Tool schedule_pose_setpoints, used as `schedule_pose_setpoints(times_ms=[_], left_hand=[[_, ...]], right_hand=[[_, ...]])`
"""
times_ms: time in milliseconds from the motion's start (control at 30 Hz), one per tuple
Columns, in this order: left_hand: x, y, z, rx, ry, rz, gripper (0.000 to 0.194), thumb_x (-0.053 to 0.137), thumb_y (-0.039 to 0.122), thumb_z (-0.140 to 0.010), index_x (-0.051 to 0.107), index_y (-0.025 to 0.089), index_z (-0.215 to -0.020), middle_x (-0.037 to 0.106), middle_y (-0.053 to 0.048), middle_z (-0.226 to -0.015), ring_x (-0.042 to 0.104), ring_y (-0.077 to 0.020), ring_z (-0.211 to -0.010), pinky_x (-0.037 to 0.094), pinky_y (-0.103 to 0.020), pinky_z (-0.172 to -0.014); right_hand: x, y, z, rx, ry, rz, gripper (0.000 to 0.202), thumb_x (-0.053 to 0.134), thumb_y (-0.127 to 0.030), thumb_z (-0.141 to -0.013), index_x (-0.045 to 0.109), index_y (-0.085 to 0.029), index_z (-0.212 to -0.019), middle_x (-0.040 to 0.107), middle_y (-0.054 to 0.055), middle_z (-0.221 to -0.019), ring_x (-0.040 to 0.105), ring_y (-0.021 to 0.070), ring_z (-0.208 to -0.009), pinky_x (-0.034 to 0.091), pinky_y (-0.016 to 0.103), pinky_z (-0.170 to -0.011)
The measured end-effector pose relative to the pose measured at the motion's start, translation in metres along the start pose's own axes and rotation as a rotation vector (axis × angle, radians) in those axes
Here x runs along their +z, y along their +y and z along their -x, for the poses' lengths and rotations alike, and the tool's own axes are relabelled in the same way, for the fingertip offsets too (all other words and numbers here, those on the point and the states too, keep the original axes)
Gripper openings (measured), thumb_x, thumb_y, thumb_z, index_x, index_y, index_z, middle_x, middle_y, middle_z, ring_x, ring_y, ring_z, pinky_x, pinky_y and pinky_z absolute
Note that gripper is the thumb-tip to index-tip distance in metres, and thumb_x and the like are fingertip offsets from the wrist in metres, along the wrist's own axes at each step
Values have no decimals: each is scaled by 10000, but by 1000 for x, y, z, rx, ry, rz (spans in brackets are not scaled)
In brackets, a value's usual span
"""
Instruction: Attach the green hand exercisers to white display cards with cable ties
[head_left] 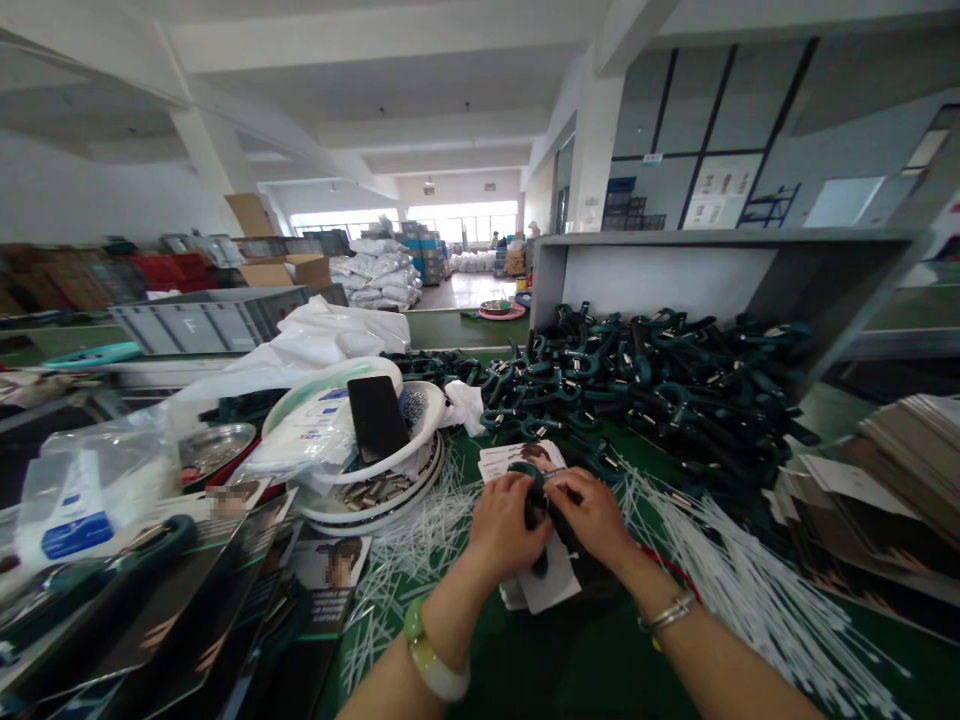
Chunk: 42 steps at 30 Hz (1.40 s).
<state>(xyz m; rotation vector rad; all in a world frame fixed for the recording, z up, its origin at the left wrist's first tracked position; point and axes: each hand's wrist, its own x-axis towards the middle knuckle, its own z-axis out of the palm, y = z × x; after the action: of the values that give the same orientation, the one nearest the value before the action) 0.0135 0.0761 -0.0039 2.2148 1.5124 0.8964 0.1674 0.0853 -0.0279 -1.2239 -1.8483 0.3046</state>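
**Two-handed fine work at the green tool**

Our left hand (pixel 506 525) is clamping the dark green tool (pixel 526 468) above the cards (pixel 553 582); our right hand (pixel 592 515) is working beside it — fingertips pinched or apart, we cannot tell. Next, we judge, steady bracing is mattering.

Before you, the desk (pixel 585 660) is green, the phone (pixel 376 420) black, the zip ties (pixel 757 590) white, and your left wrist's bangle (pixel 435 655) mottled green, yellow and white.

Left hand (pixel 504 520) and right hand (pixel 587 508) nearly meeting, fingers curled, both forearms bare, wrists angled inward
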Motion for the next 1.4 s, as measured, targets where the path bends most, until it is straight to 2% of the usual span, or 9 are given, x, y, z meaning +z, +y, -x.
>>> schedule_pose_setpoints(times_ms=[133,233,367,567,700,833,1033,1200,1400], left_hand=[[21,-7,14,-110,19,-37,441,442,262,-829,491,195,-1262,539,-65,-1266,429,-236,-1185,316,-377,-1029],[23,-4,16,-139,16,-13,435,410,263,-850,484,206,-1275,519,-47,-1302,407,-224,-1220,301,-373,-1044],[21,-5,13,-115,16,-3,427,449,264,-830,509,202,-1249,537,-47,-1286,419,-220,-1217,294,-382,-1052],[14,-7,7,-70,-5,19,286,529,227,-762,653,227,-1020,594,-38,-1201,489,-215,-1143,346,-357,-1014],[9,3,1,-132,-57,-146,229,548,258,-736,692,253,-915,608,-30,-1172,545,-262,-1032,414,-397,-904],[8,11,-2,-160,-54,-255,185,564,325,-732,710,257,-825,624,-26,-1133,547,-289,-985,432,-411,-822],[13,14,-3,-175,-9,-300,157,573,325,-732,707,251,-767,639,-32,-1083,534,-267,-980,396,-411,-851],[17,17,0,-209,16,-270,144,564,290,-729,695,243,-767,610,-40,-1146,497,-292,-1037,398,-445,-845],[26,14,-1,-291,3,-133,110,576,227,-699,685,219,-714,571,-45,-1158,483,-278,-1059,414,-413,-852]], right_hand=[[-5,-14,6,-148,64,66,185,479,-277,-852,634,-198,-789,636,73,-839,562,209,-874,435,359,-818],[-8,-14,8,-72,116,26,209,463,-308,-867,619,-201,-780,623,70,-814,570,201,-826,451,339,-768],[-10,-3,6,39,89,-45,244,460,-354,-873,601,-204,-741,616,50,-792,582,184,-790,457,306,-731],[-7,-3,1,100,48,-94,248,474,-388,-858,620,-204,-777,653,52,-830,599,190,-817,463,322,-762],[-5,-4,2,114,22,-113,239,482,-395,-856,628,-213,-810,669,51,-867,606,195,-856,465,329,-788],[-8,-4,9,93,10,-115,217,487,-367,-861,633,-211,-823,667,49,-861,606,189,-855,467,324,-790],[-14,-5,23,26,-37,74,157,525,-265,-819,661,-211,-874,643,68,-911,577,205,-886,460,360,-811],[-10,-4,33,-4,-51,166,217,473,-165,-807,646,-189,-936,615,87,-920,559,211,-888,458,367,-809],[-9,-12,37,39,-22,196,186,492,-131,-772,641,-187,-868,593,79,-861,556,211,-845,455,355,-783]])
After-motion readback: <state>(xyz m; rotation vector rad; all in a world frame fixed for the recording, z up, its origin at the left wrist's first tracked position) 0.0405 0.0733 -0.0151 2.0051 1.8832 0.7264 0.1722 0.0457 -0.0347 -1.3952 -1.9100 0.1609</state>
